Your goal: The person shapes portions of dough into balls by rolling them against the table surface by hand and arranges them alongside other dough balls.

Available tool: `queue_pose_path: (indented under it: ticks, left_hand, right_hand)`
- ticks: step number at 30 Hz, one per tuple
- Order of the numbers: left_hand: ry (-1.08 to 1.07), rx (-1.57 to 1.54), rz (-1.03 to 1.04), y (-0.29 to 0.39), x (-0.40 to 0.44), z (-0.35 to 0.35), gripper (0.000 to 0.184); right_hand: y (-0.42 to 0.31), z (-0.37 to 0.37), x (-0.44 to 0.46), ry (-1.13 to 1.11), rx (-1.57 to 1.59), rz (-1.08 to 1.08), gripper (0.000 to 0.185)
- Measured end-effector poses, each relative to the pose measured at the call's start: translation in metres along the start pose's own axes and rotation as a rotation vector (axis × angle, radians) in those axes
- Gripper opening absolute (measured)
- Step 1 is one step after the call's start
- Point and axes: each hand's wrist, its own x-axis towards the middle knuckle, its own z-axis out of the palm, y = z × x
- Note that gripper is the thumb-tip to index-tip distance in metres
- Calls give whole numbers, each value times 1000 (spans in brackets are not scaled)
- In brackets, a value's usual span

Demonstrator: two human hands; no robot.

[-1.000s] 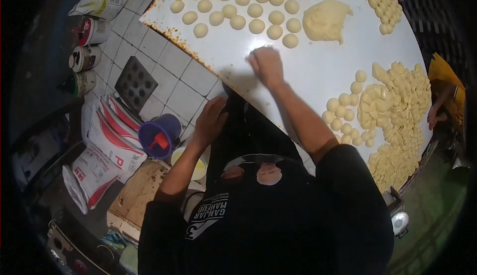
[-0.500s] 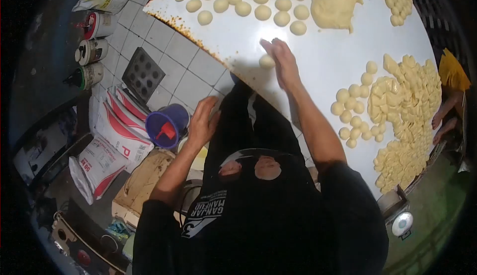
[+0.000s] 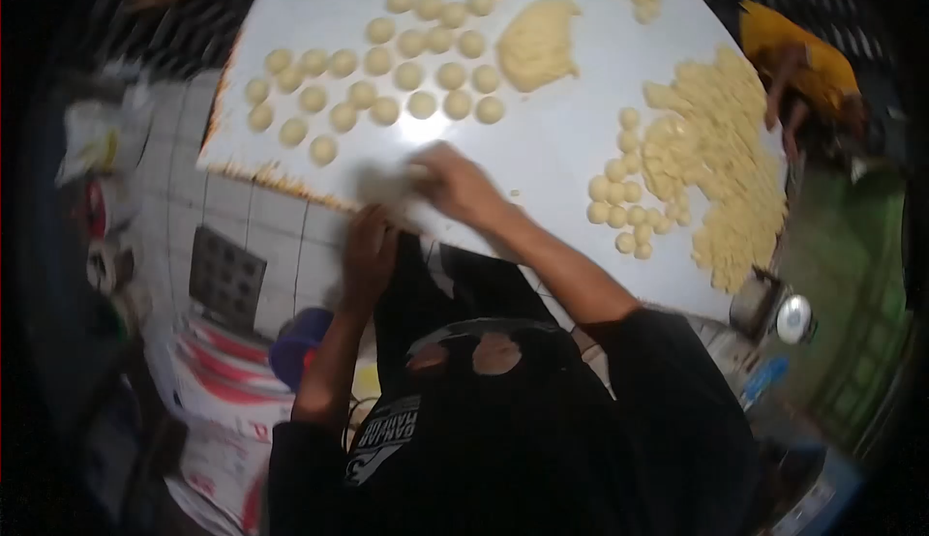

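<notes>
My right hand [image 3: 453, 186] is over the table near its front edge, fingers curled. Something pale and blurred [image 3: 389, 186] shows at its fingertips, and I cannot make out what it is. Lower and to the left, my left hand [image 3: 370, 246] reaches up to the table edge, its fingers smeared by motion. Round dough balls [image 3: 384, 110] lie in loose rows beyond my hands. A large flat lump of dough [image 3: 538, 44] rests to the right of those rows.
The white table [image 3: 571, 139] has a rusty, stained edge. Shaped dough pieces [image 3: 721, 149] are heaped at the right, with smaller balls [image 3: 619, 191] beside them. Another person in yellow [image 3: 789, 57] is at the far right side. A moulded pan [image 3: 226, 275] and sacks [image 3: 227, 381] stand at left.
The view has shifted, showing more of the table. My left hand has come up to the table edge near my right. My right fingers have curled; the ball beside them no longer shows distinctly.
</notes>
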Motion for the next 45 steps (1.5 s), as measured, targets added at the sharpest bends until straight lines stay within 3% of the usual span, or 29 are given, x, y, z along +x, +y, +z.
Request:
queue_pose_path:
  ticks: [1, 3, 6, 8, 9, 11, 12, 13, 16, 18, 20, 22, 23, 24, 25, 26, 27, 29, 31, 32, 34, 35, 37, 38, 39, 41, 42, 43, 45]
  left_hand:
    - [-29, 4, 17, 2, 6, -12, 32]
    - [-101, 2, 35, 10, 8, -25, 29]
    - [-142, -26, 74, 11, 23, -12, 27]
    - [-241, -7, 187, 31, 38, 27, 27]
    - [-308, 26, 289, 47, 49, 55, 28]
    - [-280, -239, 529, 94, 56, 141, 30]
    - [-331, -340, 553, 139, 58, 167, 34]
    - [-449, -261, 592, 174, 58, 193, 38]
    - [-567, -131, 709, 201, 40, 287, 32]
    - [-610, -8, 723, 194, 40, 301, 29]
    - [-677, -237, 528, 178, 47, 271, 24]
    - [-348, -61, 347, 161, 43, 197, 13]
    - [-322, -26, 207, 134, 39, 154, 15]
    - [-260, 136, 156, 93, 31, 117, 18]
    - [-268, 234, 256, 65, 36, 83, 22]
    - [-341, 457, 350, 39, 47, 64, 24]
    - [-273, 503, 494, 23, 63, 65, 26]
    - [-81, 515, 459, 33, 103, 113, 25]
    - [54, 324, 15, 59, 101, 157, 24]
    - [-120, 375, 90, 58, 75, 155, 22]
    - [-230, 243, 329, 41, 36, 118, 17]
    - [-248, 146, 408, 17, 36, 97, 15]
    - [-411, 405, 387, -43, 63, 89, 15]
    - [-275, 512, 322, -6, 95, 102, 14]
    - [-62, 330, 284, 35, 122, 122, 16]
    - [-115, 287, 228, 41, 107, 155, 18]
    - [-474, 461, 176, 20, 75, 155, 21]
    - [-268, 129, 408, 25, 58, 134, 25]
    - [-460, -29, 412, -26, 68, 95, 16]
  right_hand:
    - [-5, 18, 24, 105, 194, -96, 40]
    - [-4, 37, 55, 209, 8, -236, 35]
    - [4, 27, 28, 463, -101, -178, 27]
    - [53, 8, -48, 526, 386, -98, 15]
    - [32, -44, -92, 400, -110, 233, 9]
    - [47, -97, -179, 598, -218, 321, 9]
    - [57, -118, -220, 679, -181, 484, 11]
    - [71, -139, -252, 730, -248, 571, 11]
    - [93, -174, -282, 679, -498, 480, 20]
    - [126, -169, -281, 586, -668, 386, 26]
    - [126, -165, -283, 547, -505, 476, 25]
    - [119, -149, -278, 531, -308, 496, 23]
    - [116, -139, -281, 527, -280, 485, 23]
    - [116, -131, -282, 409, -364, 255, 24]
    - [121, -123, -281, 295, -452, 28, 25]
    - [156, -109, -268, 187, -527, -29, 29]
    - [160, -106, -241, 169, -502, -37, 29]
    - [154, -105, -167, 273, -348, 68, 30]
    - [140, -55, -181, 262, -424, 129, 26]
    - [136, -41, -184, 303, -539, 168, 23]
    - [144, -61, -231, 238, -454, -203, 20]
    - [165, -78, -216, 237, -469, -225, 20]
    - [195, -86, -208, -450, -770, 141, 22]
    - [169, -90, -188, -78, -682, 95, 23]
    - [148, -102, -141, 333, -625, 23, 25]
    - [142, -48, -155, 338, -681, 181, 26]
    - [143, -35, -160, 370, -737, 305, 28]
    - [141, -43, -186, 210, -573, 109, 30]
    - [150, -82, -205, -153, -487, 339, 32]
